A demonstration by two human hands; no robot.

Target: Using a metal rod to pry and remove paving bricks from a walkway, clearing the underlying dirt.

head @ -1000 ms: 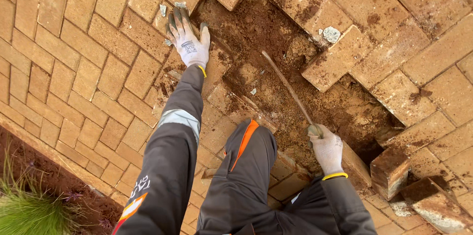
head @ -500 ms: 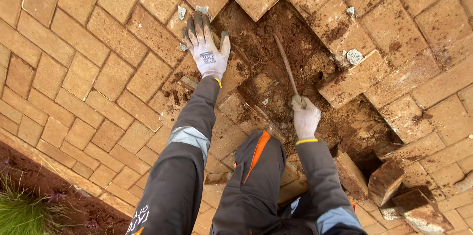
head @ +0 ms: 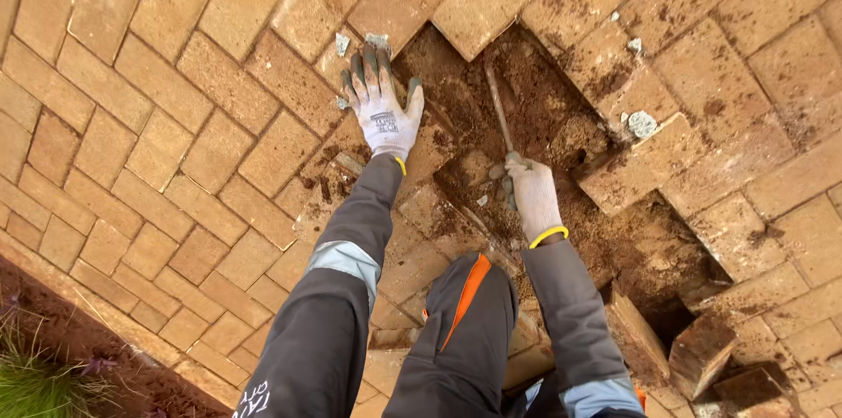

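Two gloved hands were at the dirt hole (head: 544, 120): left hand (head: 381, 107) spread flat on a brick (head: 368, 76) at its left edge, right hand (head: 531, 194) clamped on a thin rod (head: 498, 102) w/ tip in the dirt. Risk: rod could slip, loose edge bricks could tip in.

Herringbone brick paving (head: 158, 120); exposed dirt patch (head: 544, 111); grass tuft (head: 35, 383); daylight.
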